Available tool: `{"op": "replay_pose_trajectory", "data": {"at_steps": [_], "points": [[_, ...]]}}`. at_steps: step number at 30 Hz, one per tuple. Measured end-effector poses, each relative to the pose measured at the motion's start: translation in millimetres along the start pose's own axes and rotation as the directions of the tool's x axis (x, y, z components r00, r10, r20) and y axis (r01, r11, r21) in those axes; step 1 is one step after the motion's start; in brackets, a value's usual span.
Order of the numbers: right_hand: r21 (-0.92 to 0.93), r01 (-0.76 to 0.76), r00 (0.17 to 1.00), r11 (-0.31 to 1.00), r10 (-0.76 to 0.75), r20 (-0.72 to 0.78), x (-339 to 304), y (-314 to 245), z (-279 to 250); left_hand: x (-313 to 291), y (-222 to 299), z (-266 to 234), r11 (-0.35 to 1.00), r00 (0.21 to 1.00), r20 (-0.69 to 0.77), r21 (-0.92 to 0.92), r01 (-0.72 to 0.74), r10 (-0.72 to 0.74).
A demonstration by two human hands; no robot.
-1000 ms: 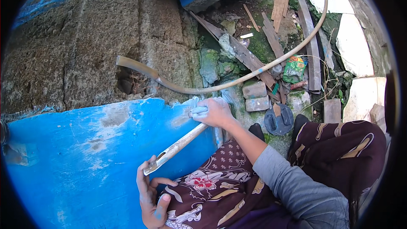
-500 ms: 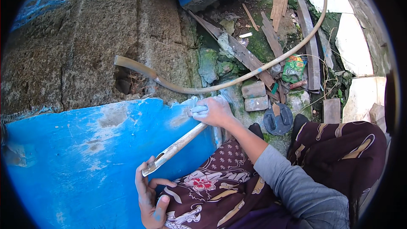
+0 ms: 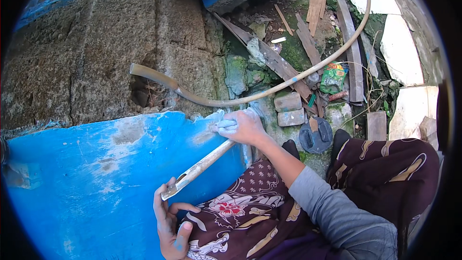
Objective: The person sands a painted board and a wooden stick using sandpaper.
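My right hand (image 3: 243,126) is closed around the upper end of a worn whitish pipe (image 3: 199,167). Its fingers look coated or wrapped in something pale blue-grey, which I cannot make out. The pipe slants down to the left and has a slot near its cut lower end. At that end my left hand (image 3: 171,228) is open, fingers apart and curved, with fingertips just behind or touching the pipe. Both hands are over a blue painted surface (image 3: 96,183) with scuffed, peeling patches, beside my patterned brown cloth (image 3: 260,188).
A beige hose (image 3: 250,97) curves across the rough concrete (image 3: 110,43) toward the upper right. Beyond it lie wooden planks (image 3: 284,62), a green packet (image 3: 333,78), stacked bricks (image 3: 290,110) and a dark round piece (image 3: 315,136). White slabs (image 3: 399,53) stand at the right.
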State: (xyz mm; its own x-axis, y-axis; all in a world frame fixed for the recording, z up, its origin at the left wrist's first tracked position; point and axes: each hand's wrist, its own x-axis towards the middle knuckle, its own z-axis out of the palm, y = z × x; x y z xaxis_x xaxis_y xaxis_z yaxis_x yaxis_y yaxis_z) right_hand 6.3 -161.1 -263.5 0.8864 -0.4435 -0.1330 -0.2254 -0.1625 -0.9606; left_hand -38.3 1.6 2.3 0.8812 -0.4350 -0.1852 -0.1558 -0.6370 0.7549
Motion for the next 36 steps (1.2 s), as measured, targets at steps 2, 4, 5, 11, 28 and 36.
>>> {"op": "replay_pose_trajectory", "data": {"at_steps": [2, 4, 5, 11, 28, 36], "points": [[0.209, 0.032, 0.988, 0.977, -0.063, 0.144, -4.6, -39.9, -18.9, -1.0, 2.3, -0.6, 1.000, 1.000, -0.029, 0.007, -0.005, 0.005], [0.153, 0.179, 0.977, 0.972, -0.194, 0.085, -3.5, -48.4, -9.4, -2.2, 4.1, -0.5, 1.000, 1.000, -0.027, 0.009, 0.004, -0.004], [0.091, 0.329, 0.942, 0.940, -0.333, 0.034, -3.5, -50.6, -3.6, -1.9, 4.6, -2.4, 1.000, 0.999, -0.033, 0.015, 0.007, -0.007], [0.038, -0.007, 0.996, 0.999, 0.004, 0.089, 0.6, 4.4, 1.4, -1.0, 5.7, 4.0, 0.998, 0.998, -0.026, -0.021, 0.058, -0.059], [-0.103, -0.055, 0.996, 0.993, 0.063, 0.069, 1.7, 14.4, -2.2, 2.7, 1.2, 1.2, 1.000, 1.000, -0.012, -0.018, 0.006, -0.006], [0.266, 0.109, 0.986, 0.958, -0.139, 0.096, 0.0, -28.2, 1.7, 0.3, 1.1, -3.1, 1.000, 1.000, -0.021, -0.006, -0.019, 0.019]]}}
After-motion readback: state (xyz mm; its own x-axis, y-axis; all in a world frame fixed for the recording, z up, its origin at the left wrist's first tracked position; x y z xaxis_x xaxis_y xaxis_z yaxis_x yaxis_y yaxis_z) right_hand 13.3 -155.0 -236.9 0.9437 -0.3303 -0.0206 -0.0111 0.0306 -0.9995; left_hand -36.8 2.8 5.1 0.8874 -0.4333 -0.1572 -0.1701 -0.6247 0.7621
